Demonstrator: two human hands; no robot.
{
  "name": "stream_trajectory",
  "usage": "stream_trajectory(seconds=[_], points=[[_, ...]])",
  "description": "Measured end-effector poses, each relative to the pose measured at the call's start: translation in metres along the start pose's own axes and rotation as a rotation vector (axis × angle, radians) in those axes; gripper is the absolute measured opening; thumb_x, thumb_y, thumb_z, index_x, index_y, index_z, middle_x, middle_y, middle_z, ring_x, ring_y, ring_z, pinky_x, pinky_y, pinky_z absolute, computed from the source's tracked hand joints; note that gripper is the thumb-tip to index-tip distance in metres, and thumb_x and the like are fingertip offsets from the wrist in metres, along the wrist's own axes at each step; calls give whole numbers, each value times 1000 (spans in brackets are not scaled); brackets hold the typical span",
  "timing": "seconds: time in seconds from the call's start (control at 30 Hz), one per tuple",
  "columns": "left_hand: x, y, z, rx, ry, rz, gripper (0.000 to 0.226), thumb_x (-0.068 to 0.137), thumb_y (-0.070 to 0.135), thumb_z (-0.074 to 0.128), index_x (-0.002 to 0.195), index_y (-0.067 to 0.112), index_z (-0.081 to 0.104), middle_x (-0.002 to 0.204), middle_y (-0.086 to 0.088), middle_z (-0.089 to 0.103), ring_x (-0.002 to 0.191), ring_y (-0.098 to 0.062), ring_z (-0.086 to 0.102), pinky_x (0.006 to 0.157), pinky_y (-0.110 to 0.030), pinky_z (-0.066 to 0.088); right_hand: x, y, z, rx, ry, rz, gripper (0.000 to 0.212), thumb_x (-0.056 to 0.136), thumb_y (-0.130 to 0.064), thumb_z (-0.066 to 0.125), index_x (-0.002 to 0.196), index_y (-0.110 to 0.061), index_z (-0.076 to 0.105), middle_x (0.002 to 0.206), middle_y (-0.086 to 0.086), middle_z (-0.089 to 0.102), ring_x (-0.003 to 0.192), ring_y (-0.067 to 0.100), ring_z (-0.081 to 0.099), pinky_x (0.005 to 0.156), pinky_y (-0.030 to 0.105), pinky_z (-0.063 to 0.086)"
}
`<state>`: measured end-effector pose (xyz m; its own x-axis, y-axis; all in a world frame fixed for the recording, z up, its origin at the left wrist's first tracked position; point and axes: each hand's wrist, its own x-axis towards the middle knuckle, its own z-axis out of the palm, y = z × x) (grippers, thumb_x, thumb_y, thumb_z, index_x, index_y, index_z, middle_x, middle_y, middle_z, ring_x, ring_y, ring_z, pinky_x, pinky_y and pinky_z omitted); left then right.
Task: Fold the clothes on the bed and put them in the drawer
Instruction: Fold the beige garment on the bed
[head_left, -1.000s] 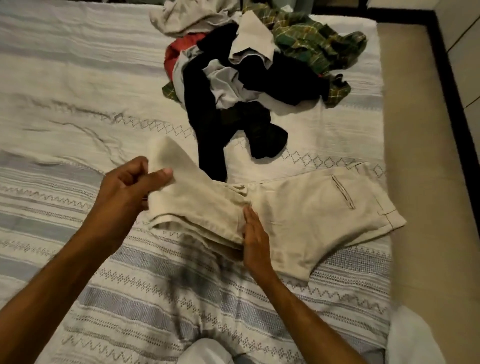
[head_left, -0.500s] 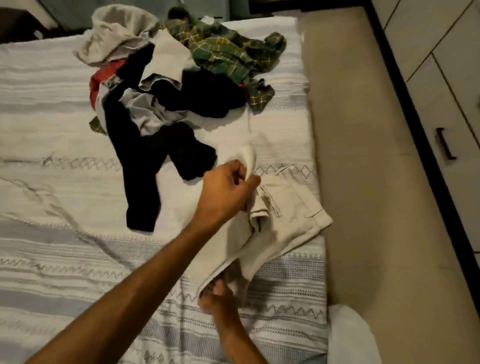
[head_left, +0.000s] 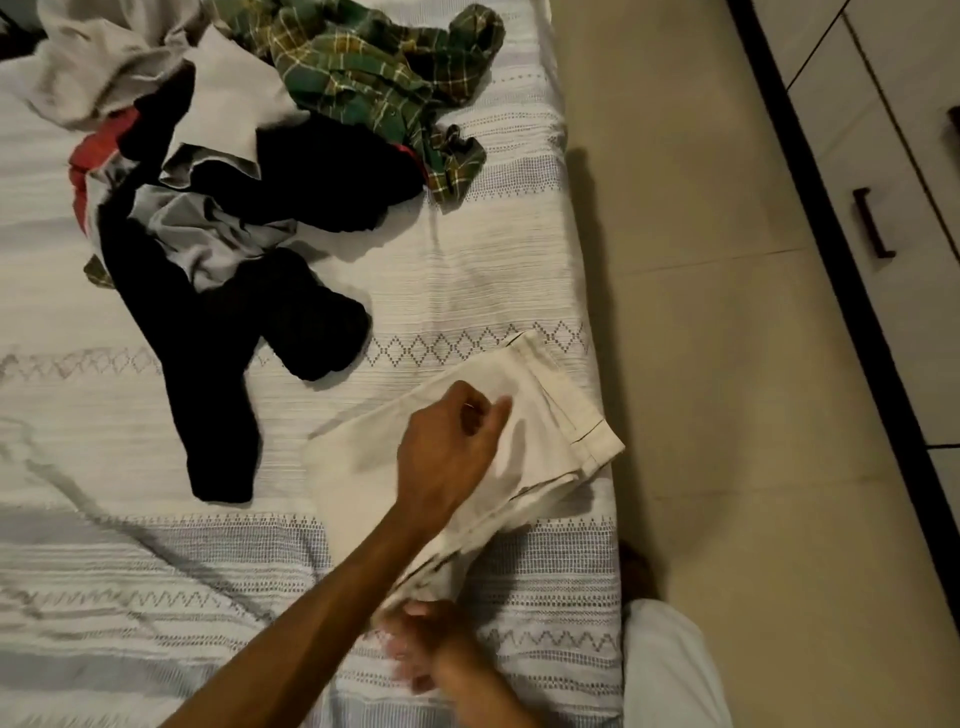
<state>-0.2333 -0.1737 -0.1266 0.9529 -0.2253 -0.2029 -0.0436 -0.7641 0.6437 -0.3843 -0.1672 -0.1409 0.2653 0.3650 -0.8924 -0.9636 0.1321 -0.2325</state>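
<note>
Bedroom corner in dim, warm light.
A bed (head_left: 467, 270) under a white coverlet with grey woven bands and a diamond border fills the left; beige floor tiles (head_left: 701, 312) run beside it to a black-edged pale cabinet (head_left: 852, 156) with a dark bar handle (head_left: 872, 223).

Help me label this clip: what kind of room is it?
Most likely a bedroom: a bed with a woven patterned cover, a heap of unfolded clothes on it, and drawers with dark handles beside it.
</note>
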Motion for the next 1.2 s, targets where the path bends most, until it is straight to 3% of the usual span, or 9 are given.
stream_trajectory(seconds=[0.07,0.17,0.3,0.4,0.53,0.67,0.83,0.97,1.2], points=[[-7,-42,-33,-50,181,84,14,98,35,73,105,24,66,103,14,68,100,-9,64,87,-35,50,-22,-14,-37,-172,49,-75,30,98,-40,70,113,-14,73,104,8,78,63,8,63,52,18,43],[-26,-120,-69,-82,377,-210,46,95,41,75,126,14,55,123,-1,54,112,-28,59,90,-41,49,-59,-54,-96,-154,292,-457,21,95,-40,73,99,-19,74,90,0,79,76,12,71,59,15,48],[-54,-182,-82,-569,117,-769,84,67,77,81,111,8,65,92,-8,71,77,-22,65,71,-37,54,-60,-130,-152,-553,1011,-798,59,81,-41,86,130,-22,59,125,1,63,114,20,58,91,27,51],[-62,-195,-74,-720,-154,-780,76,61,72,88,106,11,77,97,-2,79,86,-18,75,69,-29,59,-41,-170,-169,-689,776,-525,97,73,-48,92,151,-20,42,150,5,49,134,27,50,109,43,48],[-60,-186,-70,-983,-282,-765,60,71,34,98,121,9,76,124,-14,75,114,-29,73,83,-34,63,-29,-198,-169,-506,501,-383,38,78,-7,85,113,-5,68,95,0,74,93,28,68,65,25,57],[-43,-161,-112,-891,-180,-599,54,73,28,92,119,7,74,114,-11,78,110,-32,74,88,-40,61,-57,-227,-162,-663,325,-468,36,73,12,81,105,-5,77,99,5,78,95,23,72,80,30,60],[-36,-117,-208,-724,163,-191,21,71,17,92,89,23,84,88,-11,80,79,-14,75,63,-25,58,-111,-249,-137,-689,359,-1120,41,80,5,83,116,-12,73,118,5,73,115,20,69,96,28,55],[-57,-127,-244,-90,259,451,11,90,16,74,98,7,78,111,-11,77,113,-19,71,101,-38,52,-119,-248,-143,-1152,605,-1447,29,84,-16,84,111,-25,77,131,14,59,130,26,55,108,36,44],[-97,-233,-148,618,-81,490,45,61,10,98,102,13,79,106,-5,77,97,-25,74,89,-43,59,-26,-173,-182,-1816,650,-981,58,73,14,79,124,-13,74,135,26,63,114,46,66,86,53,56]])
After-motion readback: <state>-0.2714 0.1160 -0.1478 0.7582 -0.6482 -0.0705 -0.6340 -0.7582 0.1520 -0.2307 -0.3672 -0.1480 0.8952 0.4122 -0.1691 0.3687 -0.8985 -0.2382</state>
